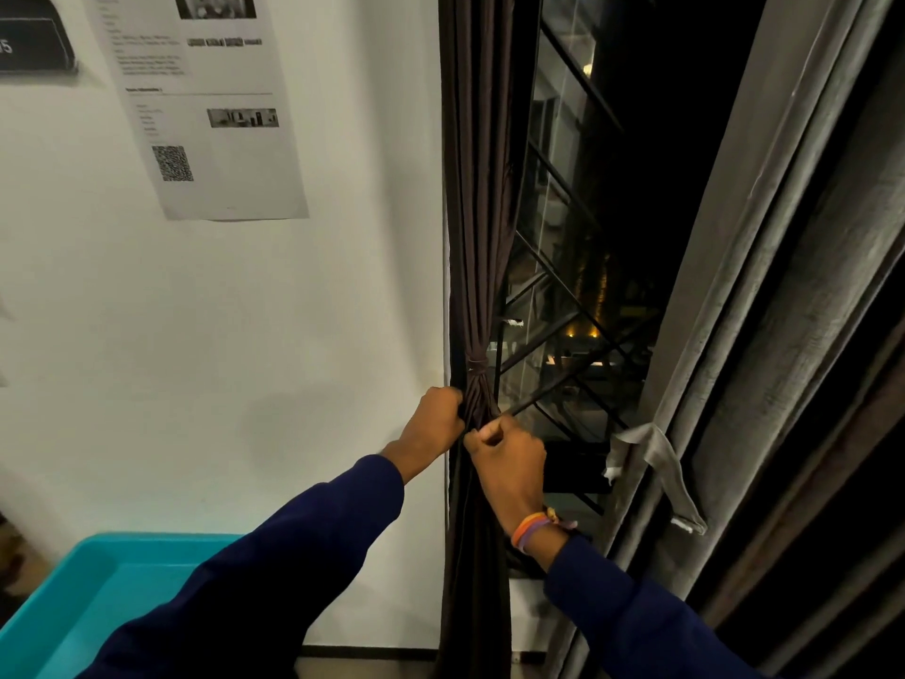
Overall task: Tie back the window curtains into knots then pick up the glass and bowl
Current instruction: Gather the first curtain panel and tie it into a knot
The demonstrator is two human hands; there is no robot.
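Both hands, left hand (pixel 437 420) and right hand (pixel 509 458), grip the dark, bunched, cinched curtain (pixel 477 286).

Gathered curtain (pixel 477 237) hung against the window's (pixel 587 237) left edge, a printed sheet (pixel 205 105) on the wall (pixel 294 335) to its left. Left hand (pixel 436 423) and right hand (pixel 509 463) gripped the curtain side by side, just below a band (pixel 477 363) cinched around it. A tub (pixel 98 580) sat low left by the wall; a second curtain (pixel 759 335) hung at the window's right.

Two curtains (pixel 477 213), two hands (pixel 436 423), one paper sheet (pixel 205 115).
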